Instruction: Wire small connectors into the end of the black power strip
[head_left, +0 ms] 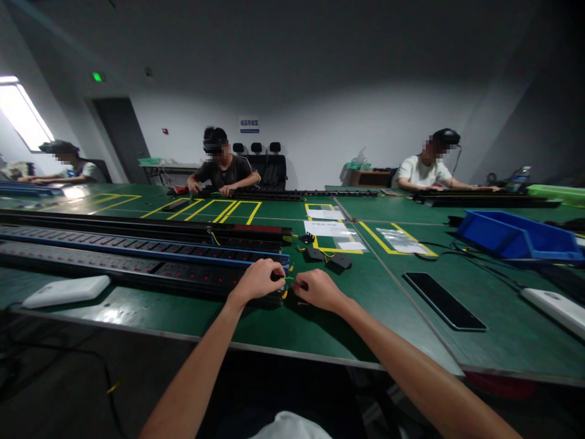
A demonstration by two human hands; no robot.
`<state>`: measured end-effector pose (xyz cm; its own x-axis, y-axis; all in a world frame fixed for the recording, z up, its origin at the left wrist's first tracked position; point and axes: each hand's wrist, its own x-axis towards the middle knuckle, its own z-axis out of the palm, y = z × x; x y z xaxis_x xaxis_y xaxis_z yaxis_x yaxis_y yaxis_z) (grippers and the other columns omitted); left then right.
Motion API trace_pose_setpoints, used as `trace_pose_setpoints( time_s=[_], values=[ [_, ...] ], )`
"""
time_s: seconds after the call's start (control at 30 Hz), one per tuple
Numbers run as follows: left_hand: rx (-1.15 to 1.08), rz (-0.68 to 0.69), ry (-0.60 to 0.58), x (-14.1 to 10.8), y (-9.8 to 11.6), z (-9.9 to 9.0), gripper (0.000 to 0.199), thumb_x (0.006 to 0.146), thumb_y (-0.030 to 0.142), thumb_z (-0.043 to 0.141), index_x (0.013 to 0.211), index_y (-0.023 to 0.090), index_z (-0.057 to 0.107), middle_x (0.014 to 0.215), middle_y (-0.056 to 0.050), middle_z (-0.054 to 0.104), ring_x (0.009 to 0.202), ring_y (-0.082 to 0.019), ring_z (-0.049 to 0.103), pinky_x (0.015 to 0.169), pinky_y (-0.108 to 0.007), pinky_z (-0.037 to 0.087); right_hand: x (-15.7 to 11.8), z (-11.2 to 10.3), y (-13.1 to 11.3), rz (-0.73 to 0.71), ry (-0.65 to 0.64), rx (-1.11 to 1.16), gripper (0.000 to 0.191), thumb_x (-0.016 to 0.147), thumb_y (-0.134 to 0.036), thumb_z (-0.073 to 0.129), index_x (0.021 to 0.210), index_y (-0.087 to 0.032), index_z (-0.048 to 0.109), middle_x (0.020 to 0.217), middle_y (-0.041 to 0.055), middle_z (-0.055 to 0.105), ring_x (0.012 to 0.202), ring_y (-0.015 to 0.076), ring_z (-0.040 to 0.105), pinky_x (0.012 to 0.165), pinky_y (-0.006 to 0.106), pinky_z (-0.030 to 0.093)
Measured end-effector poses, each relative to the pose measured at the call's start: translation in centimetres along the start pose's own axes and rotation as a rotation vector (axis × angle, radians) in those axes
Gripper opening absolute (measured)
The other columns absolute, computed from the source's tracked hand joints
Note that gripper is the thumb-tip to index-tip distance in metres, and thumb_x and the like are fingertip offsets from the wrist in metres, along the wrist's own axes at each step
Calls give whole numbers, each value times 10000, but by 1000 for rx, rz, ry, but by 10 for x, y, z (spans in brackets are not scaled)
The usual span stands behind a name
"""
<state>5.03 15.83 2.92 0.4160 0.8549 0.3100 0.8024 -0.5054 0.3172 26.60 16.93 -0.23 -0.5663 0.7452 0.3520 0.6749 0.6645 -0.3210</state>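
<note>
Head: L fingers, R fingers pinch grn wire.

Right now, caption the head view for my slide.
Left hand and right hand at a green wire beside long black strips on a green table.

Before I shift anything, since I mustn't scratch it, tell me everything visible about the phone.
The phone is a slim slab with a pale rim and an unlit, dark, seemingly glass front. It lies flat, face up, angled on the green tabletop, beside the seam, right of the right hand. Only the tabletop appears to touch it.
</note>
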Motion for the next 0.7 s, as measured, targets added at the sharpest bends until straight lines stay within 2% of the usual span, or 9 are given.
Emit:
trace_pose_setpoints(
  time_s=[0.4,0.57,0.7],
  values=[
    [1,21,-2,-1,2,-2,127,819,297,651,882,218,728,928,-40,694,895,-198,609,818,-282,463,0,0,-1,23,4,17,261,857,-272,588,614,-181,556,566,-9,525,518,93,378,545,275,160],
    [-5,30,-3,-1,1,-1,121,836,289,633,867,217,725,921,-43,683,908,-199,606,850,-289,456,1,1,0,5,5,51,279,848,-273,583,596,-179,511,544,-24,485,510,87,333,536,265,161],
    [-10,28,-10,0,1,-2,112,827,280,632,849,217,722,894,-39,680,878,-193,608,815,-281,456,1,2,1,1,-1,61,279,842,-275,585,595,-179,496,534,-32,466,507,84,316,534,262,160]
  ],
)
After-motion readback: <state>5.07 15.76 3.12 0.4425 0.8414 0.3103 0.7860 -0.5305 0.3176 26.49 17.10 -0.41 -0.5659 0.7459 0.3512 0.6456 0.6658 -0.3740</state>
